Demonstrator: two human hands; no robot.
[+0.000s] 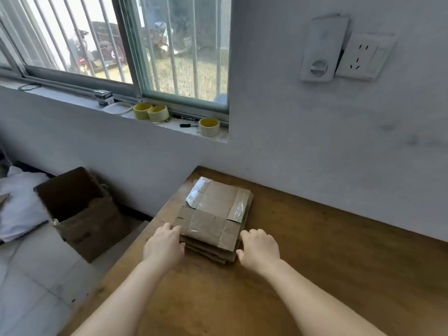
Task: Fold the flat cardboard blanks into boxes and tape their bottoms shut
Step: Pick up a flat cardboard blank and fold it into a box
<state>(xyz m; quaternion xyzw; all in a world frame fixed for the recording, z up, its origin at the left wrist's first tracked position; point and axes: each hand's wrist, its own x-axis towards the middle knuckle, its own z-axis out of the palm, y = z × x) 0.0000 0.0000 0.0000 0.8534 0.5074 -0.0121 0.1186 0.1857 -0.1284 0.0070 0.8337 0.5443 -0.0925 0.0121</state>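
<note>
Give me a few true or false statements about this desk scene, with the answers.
1. The left hand and the right hand touch the cardboard stack's near corners. True.
2. Three tape rolls sit on the table. False: the tape rolls sit on the window sill.
3. An open box stands on the table. False: the open box stands on the floor, left of the table.
4. The stack's top sheet carries tape. True.

Wooden table (315, 251) carries stack of flat cardboard blanks (213, 214), count unclear.

Head-worn view, down over table (327, 263)
</note>
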